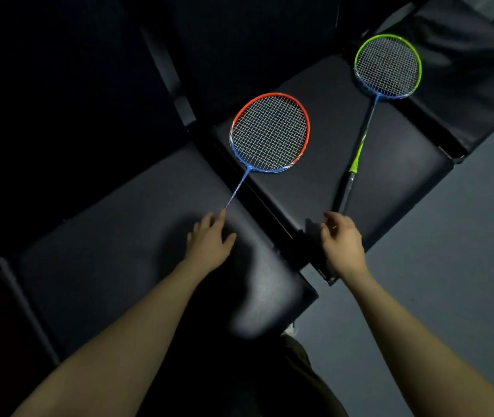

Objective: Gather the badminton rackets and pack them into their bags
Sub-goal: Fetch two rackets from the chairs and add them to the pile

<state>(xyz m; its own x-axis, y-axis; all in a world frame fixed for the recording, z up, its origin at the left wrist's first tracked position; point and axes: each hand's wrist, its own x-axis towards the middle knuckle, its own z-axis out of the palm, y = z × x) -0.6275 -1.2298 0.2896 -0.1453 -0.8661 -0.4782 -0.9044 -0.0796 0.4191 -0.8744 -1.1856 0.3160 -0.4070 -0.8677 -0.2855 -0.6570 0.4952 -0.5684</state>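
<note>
The red-and-blue badminton racket (pixel 269 132) lies flat across two dark padded seats (pixel 137 236), its head just ahead of the left hand (pixel 209 242), whose loosely spread fingers meet the near end of the visible shaft; whether they grasp it I cannot tell. The green-and-blue badminton racket (pixel 387 66) lies ahead of the right hand (pixel 342 240), well apart from the first, its black handle running back to that hand's curled fingertips. Grey floor (pixel 450 266) lies right of that hand.
</note>
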